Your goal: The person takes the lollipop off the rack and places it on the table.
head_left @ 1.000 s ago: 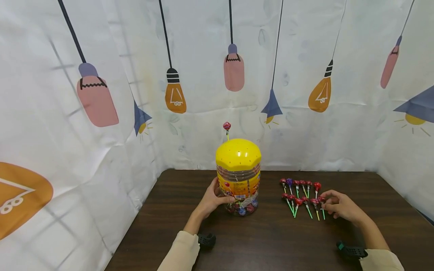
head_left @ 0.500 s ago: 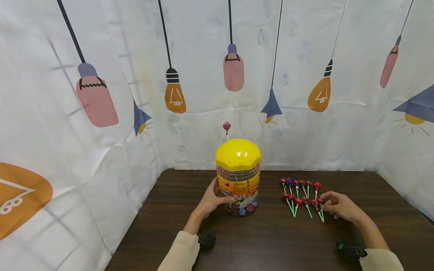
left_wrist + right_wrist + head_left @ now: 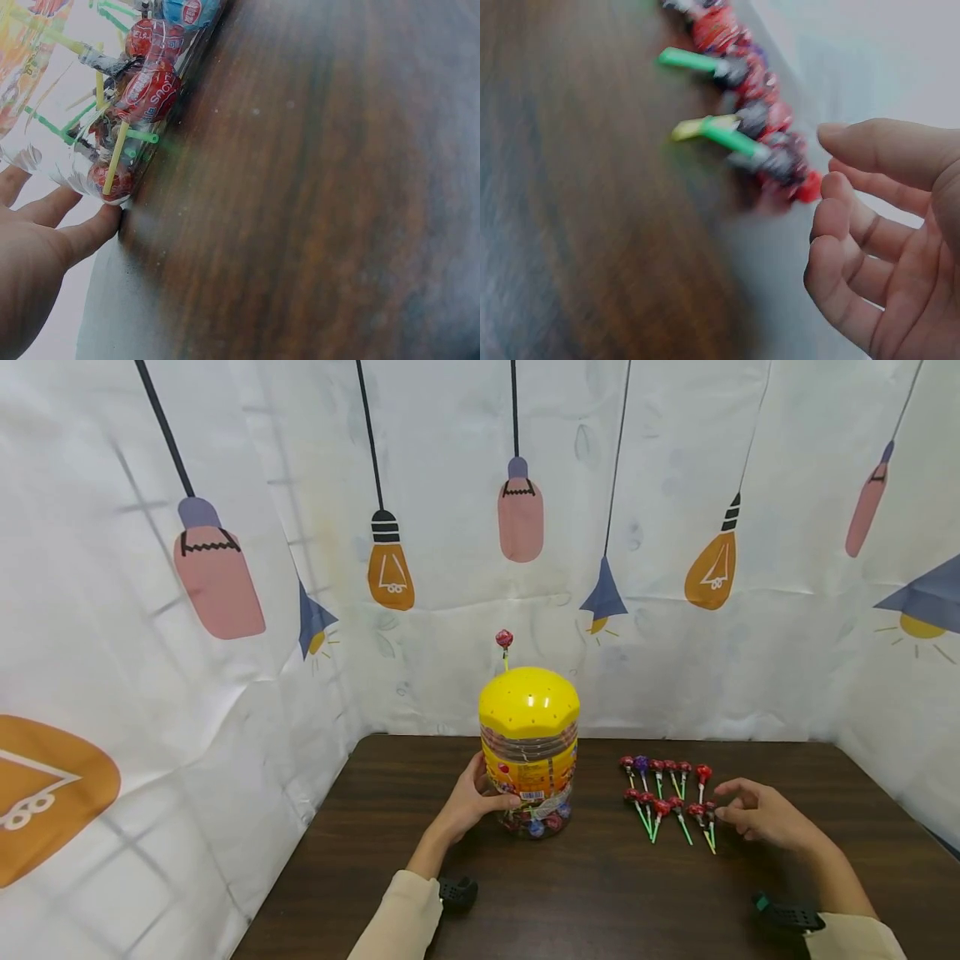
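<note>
A clear plastic jar (image 3: 528, 768) with a domed yellow lid (image 3: 529, 700) stands upright on the table. Wrapped lollipops (image 3: 150, 90) show through its wall. One red lollipop (image 3: 504, 639) sticks up above the lid. My left hand (image 3: 468, 802) holds the jar's left side, thumb across the front, some fingers hidden behind it. On the right, lollipops with coloured sticks (image 3: 661, 810) lie in two rows. Just beside the near row's right end is my right hand (image 3: 772, 814), thumb and fingers apart and holding nothing; the right wrist view shows its fingers loosely bent (image 3: 832, 262).
The dark wooden table (image 3: 600, 893) reaches back to a white cloth (image 3: 450, 677) printed with hanging lamps, which also runs along both sides. Table surface lies between the jar and the lollipop rows.
The near row's second lollipop from the right end has had its stick swung rightward, and the end one has shifted slightly. My right hand has let go and drawn slightly right. The left hand stays put.
</note>
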`<state>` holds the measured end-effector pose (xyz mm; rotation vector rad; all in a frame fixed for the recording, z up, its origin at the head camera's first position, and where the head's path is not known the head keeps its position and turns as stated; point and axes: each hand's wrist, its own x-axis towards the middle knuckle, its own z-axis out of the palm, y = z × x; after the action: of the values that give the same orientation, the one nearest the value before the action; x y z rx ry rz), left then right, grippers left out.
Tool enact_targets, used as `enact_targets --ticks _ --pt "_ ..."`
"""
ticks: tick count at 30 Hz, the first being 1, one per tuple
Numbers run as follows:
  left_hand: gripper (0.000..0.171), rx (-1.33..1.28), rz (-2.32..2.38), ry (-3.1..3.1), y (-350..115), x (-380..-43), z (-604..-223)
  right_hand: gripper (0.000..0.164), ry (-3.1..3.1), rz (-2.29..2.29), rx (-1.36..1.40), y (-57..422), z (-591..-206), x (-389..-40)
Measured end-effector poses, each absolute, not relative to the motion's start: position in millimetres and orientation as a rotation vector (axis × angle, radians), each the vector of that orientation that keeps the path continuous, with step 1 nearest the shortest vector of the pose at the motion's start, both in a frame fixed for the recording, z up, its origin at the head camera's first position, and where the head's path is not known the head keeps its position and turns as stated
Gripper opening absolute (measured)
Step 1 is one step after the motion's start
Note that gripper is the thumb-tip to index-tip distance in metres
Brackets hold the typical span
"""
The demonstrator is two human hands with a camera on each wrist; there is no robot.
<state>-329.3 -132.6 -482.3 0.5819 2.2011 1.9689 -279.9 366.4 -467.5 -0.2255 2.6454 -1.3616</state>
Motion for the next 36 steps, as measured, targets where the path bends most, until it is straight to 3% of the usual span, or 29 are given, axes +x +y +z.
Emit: enact_targets --ticks 13,22,36 --pt "0.096 0.579 1.966 2.211 -132 -329 -484 0.023 2.806 -1.77 -0.579 284 -406 -266" --pt "0.098 0.585 1.964 2.216 -133 -329 -483 0.021 2.649 -2.097 -0.797 207 -367 -259" --pt "0.098 0.572 1.957 2.216 -133 -329 -484 0.025 2.698 -2.052 -0.947 127 -296 -306"
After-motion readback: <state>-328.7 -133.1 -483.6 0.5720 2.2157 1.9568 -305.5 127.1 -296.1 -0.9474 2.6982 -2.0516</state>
